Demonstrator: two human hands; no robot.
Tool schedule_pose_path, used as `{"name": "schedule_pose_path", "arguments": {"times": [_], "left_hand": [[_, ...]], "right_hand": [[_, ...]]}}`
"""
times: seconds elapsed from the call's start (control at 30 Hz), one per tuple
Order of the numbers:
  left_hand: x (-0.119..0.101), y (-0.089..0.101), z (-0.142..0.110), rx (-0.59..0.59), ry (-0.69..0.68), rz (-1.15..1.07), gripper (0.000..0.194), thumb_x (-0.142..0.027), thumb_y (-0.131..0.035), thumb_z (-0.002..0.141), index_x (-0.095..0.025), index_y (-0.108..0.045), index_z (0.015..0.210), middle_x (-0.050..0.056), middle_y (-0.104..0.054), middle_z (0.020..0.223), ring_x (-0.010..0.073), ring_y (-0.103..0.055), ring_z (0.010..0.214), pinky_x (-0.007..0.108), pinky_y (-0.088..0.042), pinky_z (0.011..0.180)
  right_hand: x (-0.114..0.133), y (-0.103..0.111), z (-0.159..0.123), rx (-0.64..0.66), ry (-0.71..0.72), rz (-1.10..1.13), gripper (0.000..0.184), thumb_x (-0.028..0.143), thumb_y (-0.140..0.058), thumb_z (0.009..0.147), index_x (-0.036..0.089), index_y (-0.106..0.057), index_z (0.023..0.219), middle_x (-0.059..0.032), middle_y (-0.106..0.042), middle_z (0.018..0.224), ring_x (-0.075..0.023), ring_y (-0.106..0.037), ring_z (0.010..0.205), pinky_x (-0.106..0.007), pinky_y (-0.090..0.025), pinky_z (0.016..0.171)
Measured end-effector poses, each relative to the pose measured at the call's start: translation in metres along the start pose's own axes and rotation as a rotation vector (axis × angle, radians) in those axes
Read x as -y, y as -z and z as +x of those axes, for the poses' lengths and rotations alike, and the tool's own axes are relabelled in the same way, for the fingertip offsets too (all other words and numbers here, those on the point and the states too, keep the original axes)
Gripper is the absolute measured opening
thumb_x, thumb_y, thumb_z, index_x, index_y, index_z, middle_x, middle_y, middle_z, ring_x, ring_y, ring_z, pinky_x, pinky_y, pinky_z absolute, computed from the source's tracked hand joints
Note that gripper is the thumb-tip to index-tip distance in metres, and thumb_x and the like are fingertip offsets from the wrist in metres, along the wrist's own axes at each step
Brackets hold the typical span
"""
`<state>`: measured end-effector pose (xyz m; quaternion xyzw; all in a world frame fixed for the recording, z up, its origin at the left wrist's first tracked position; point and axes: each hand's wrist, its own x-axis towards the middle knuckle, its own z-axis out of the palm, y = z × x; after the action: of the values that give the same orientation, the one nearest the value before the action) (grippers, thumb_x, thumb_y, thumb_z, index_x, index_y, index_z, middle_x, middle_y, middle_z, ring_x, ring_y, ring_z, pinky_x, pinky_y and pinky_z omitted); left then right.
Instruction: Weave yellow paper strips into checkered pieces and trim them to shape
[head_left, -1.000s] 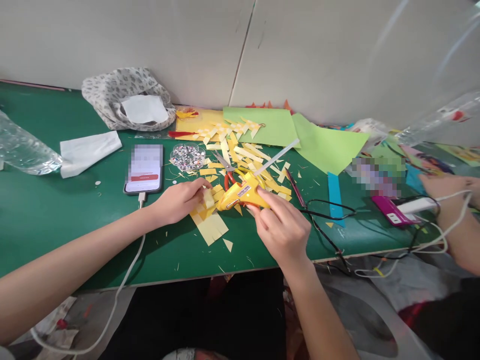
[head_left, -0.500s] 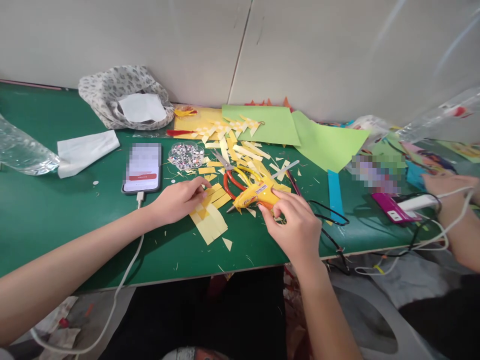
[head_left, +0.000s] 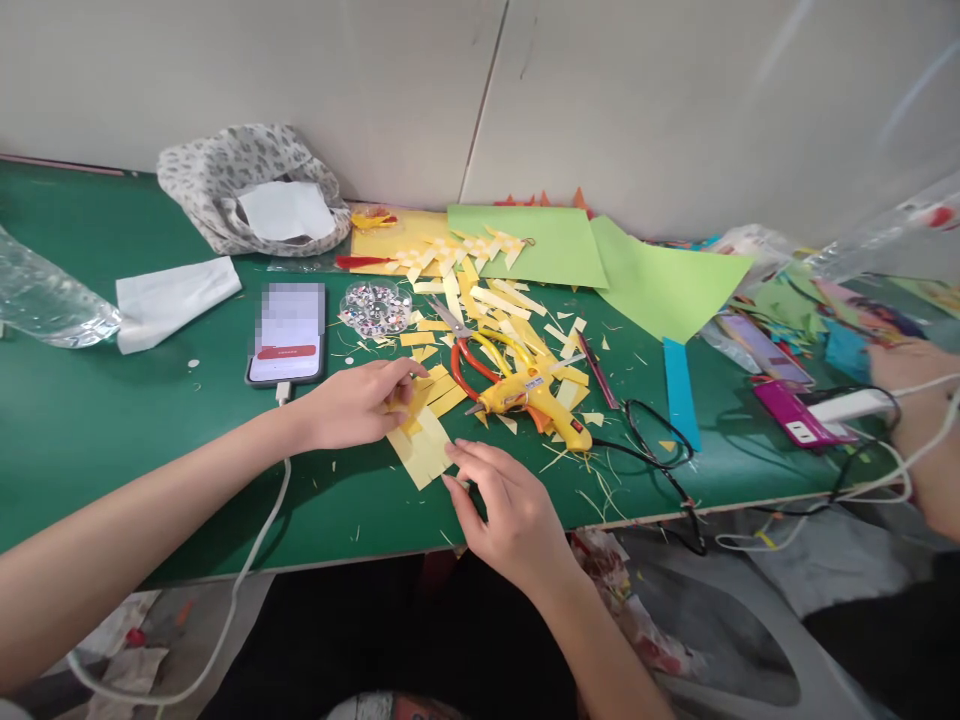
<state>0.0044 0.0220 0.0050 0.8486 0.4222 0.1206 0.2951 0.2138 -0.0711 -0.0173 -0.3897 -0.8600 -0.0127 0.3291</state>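
Observation:
My left hand (head_left: 358, 403) rests on the green table (head_left: 112, 420), its fingertips pinching the upper edge of a woven piece of yellow paper strips (head_left: 424, 432). Its lower right corner lies under the spread fingers of my right hand (head_left: 504, 512), which holds nothing. A yellow glue gun (head_left: 529, 396) lies on the table just right of the piece, nozzle pointing left, with its black cord trailing right. Red-handled scissors (head_left: 466, 358) lie behind it among loose yellow strips.
A phone (head_left: 287, 332) on a white cable and a clear dish of beads (head_left: 373, 308) sit left of the scraps. Green paper sheets (head_left: 596, 260), a patterned bag (head_left: 247, 190), a plastic bottle (head_left: 45, 305) and a tissue (head_left: 174, 293) lie further back. Another person's hand (head_left: 919, 400) is at the right edge.
My right hand laid the glue gun down on the table, let go of it and moved left and nearer, onto the woven paper. My left hand stayed on the paper.

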Motion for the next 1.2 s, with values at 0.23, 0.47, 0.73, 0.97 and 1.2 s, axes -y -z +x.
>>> {"name": "schedule_pose_path", "arguments": {"times": [0.23,0.47,0.73,0.97,1.2], "left_hand": [[-0.001,0.001,-0.001,0.035,0.001,0.064,0.049,-0.027,-0.050,0.076,-0.018,-0.038,0.123,0.007,-0.058,0.100,0.0233,-0.053,0.096,0.035,-0.043,0.080],[-0.001,0.001,0.000,0.033,0.013,0.073,0.048,-0.027,-0.050,0.075,-0.019,-0.040,0.122,0.007,-0.058,0.100,0.0234,-0.053,0.096,0.035,-0.043,0.081],[0.001,0.001,0.000,0.031,0.003,0.079,0.050,-0.028,-0.052,0.076,-0.018,-0.040,0.123,0.007,-0.059,0.101,0.0235,-0.054,0.097,0.034,-0.043,0.081],[-0.004,-0.002,0.001,-0.026,0.037,0.098,0.033,-0.036,-0.034,0.090,-0.020,-0.045,0.117,0.007,-0.060,0.104,0.0227,-0.055,0.099,0.034,-0.044,0.080],[-0.006,-0.012,0.004,-0.101,0.038,0.209,0.034,-0.042,-0.037,0.090,-0.018,-0.046,0.113,0.008,-0.062,0.098,0.0239,-0.057,0.096,0.034,-0.045,0.075]], "right_hand": [[-0.001,-0.001,-0.002,-0.003,0.010,0.000,0.023,0.004,-0.053,0.080,0.015,-0.053,0.101,-0.0119,-0.069,0.097,-0.0214,-0.065,0.097,-0.036,-0.057,0.083],[-0.001,-0.001,-0.002,-0.004,0.018,0.030,0.022,0.003,-0.055,0.078,0.014,-0.055,0.097,-0.0123,-0.070,0.095,-0.0205,-0.065,0.098,-0.034,-0.057,0.085],[-0.001,-0.002,-0.002,-0.014,0.018,0.026,0.022,0.003,-0.055,0.078,0.015,-0.055,0.096,-0.0116,-0.070,0.094,-0.0201,-0.065,0.096,-0.034,-0.057,0.084],[-0.001,-0.002,-0.002,-0.024,0.034,0.011,0.022,0.001,-0.056,0.076,0.012,-0.055,0.094,-0.0125,-0.070,0.091,-0.0200,-0.065,0.095,-0.032,-0.057,0.085],[-0.001,-0.001,-0.002,-0.024,0.037,0.002,0.024,0.001,-0.054,0.077,0.014,-0.055,0.097,-0.0116,-0.070,0.093,-0.0204,-0.066,0.095,-0.033,-0.057,0.084]]}}
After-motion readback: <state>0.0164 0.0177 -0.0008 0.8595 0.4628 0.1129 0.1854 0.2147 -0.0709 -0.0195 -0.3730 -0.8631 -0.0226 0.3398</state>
